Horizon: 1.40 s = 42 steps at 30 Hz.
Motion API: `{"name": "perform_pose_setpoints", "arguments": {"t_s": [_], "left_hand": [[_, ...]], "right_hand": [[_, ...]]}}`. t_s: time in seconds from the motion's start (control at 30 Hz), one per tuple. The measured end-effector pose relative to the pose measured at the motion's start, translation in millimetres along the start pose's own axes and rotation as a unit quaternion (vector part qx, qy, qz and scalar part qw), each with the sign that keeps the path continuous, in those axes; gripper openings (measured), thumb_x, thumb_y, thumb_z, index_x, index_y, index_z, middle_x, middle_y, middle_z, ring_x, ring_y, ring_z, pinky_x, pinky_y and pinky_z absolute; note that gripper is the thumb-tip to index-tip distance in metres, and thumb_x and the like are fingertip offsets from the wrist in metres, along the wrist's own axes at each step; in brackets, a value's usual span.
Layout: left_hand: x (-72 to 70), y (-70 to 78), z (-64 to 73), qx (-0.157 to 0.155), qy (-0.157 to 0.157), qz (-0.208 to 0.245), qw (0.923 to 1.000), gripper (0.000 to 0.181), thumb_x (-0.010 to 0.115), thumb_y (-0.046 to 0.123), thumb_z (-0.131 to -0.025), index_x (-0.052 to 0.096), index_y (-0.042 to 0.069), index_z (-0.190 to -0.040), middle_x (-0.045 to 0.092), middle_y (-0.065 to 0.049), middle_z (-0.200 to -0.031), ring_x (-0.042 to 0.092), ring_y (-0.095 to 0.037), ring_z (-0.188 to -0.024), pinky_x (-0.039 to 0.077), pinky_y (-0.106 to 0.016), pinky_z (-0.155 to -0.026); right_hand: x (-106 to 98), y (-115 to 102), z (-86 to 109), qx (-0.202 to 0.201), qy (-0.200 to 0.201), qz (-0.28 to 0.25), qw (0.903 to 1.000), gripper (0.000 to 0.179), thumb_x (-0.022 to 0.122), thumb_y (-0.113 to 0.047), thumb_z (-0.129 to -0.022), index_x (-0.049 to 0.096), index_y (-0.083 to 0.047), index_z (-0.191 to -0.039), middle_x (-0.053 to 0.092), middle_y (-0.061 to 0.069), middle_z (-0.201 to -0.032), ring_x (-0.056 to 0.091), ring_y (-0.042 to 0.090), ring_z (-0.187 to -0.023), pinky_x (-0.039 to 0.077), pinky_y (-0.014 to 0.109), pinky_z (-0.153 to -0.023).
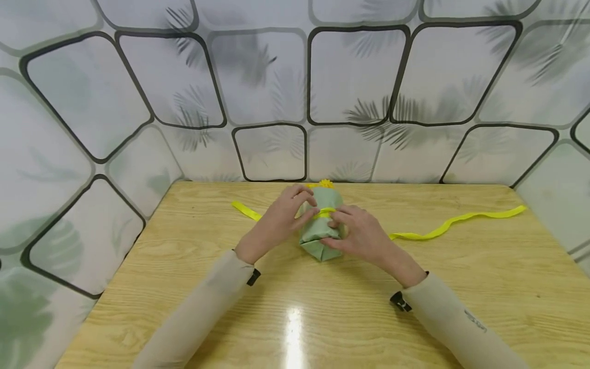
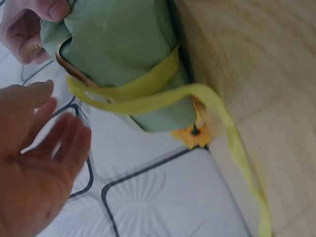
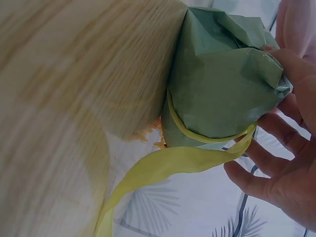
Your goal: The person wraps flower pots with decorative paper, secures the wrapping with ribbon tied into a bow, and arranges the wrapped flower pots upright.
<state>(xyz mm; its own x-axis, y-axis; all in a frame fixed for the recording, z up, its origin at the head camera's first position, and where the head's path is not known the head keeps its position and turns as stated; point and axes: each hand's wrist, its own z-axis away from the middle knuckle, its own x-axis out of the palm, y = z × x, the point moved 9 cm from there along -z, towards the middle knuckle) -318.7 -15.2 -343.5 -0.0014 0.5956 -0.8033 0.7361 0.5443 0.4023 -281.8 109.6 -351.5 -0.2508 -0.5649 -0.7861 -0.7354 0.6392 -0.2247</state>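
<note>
A bouquet wrapped in green paper point(image 1: 321, 231) lies on the table, its folded end toward me. A yellow-orange flower point(image 1: 325, 183) pokes out at the far end. Round the wrap runs a yellow ribbon point(image 2: 148, 81), crossed on top, with its tails out to both sides. My right hand point(image 1: 364, 230) holds the bouquet, thumb on the folded paper point(image 3: 227, 79) and fingers along its top and side by the ribbon. Just left of the bouquet, my left hand point(image 1: 288, 215) hovers near the ribbon crossing with loosely bent fingers; in the left wrist view it grips nothing.
The wooden table point(image 1: 207, 302) meets a patterned backdrop point(image 1: 272, 77) just behind the bouquet. One ribbon tail point(image 1: 451, 224) stretches far right across the table, while a shorter tail point(image 1: 246, 210) shows beyond the left hand.
</note>
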Motion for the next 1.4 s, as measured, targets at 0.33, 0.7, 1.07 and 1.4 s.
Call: {"name": "perform_pose_setpoints", "arguments": {"t_s": [0.33,0.7,1.07,1.4], "left_hand": [[14.6,0.4,-2.1,0.005,-0.030,0.016,0.9994,0.015,0.058,0.008,-0.104,0.072,0.003,-0.108,0.065,-0.010,-0.099,0.059,-0.018,-0.083,0.050,-0.026,-0.071],[10.4,-17.6,4.3,-0.071,-0.089,0.052,0.9921,0.018,0.049,0.013,-0.108,0.065,0.007,-0.104,0.059,-0.008,-0.099,0.054,-0.017,-0.085,0.049,-0.027,-0.074],[7.8,-4.4,2.6,-0.015,-0.052,0.036,0.9979,0.010,0.067,0.018,-0.100,0.068,0.009,-0.104,0.069,-0.003,-0.102,0.072,-0.015,-0.089,0.057,-0.020,-0.077],[7.7,4.2,-4.6,0.011,-0.047,-0.020,0.9987,0.015,0.066,0.014,-0.101,0.078,0.012,-0.109,0.072,-0.003,-0.100,0.068,-0.012,-0.084,0.055,-0.024,-0.073]], "right_hand": [[1.4,4.0,2.7,0.012,0.006,-0.022,0.9997,0.035,0.095,-0.027,-0.072,0.067,-0.010,-0.086,0.066,0.000,-0.085,0.064,0.024,-0.092,0.057,0.042,-0.078],[7.1,-1.1,-9.1,0.011,-0.008,-0.034,0.9993,0.035,0.096,-0.028,-0.069,0.073,-0.011,-0.089,0.069,-0.001,-0.086,0.062,0.021,-0.088,0.052,0.040,-0.079],[1.9,12.0,-4.6,0.039,-0.051,-0.128,0.9897,0.016,0.083,-0.020,-0.086,0.075,-0.013,-0.098,0.074,0.003,-0.105,0.068,0.026,-0.097,0.056,0.048,-0.085],[-2.5,31.6,-12.9,0.066,-0.027,-0.108,0.9916,0.017,0.070,0.008,-0.091,0.076,0.002,-0.105,0.073,0.015,-0.100,0.069,0.023,-0.081,0.058,0.032,-0.068]]}}
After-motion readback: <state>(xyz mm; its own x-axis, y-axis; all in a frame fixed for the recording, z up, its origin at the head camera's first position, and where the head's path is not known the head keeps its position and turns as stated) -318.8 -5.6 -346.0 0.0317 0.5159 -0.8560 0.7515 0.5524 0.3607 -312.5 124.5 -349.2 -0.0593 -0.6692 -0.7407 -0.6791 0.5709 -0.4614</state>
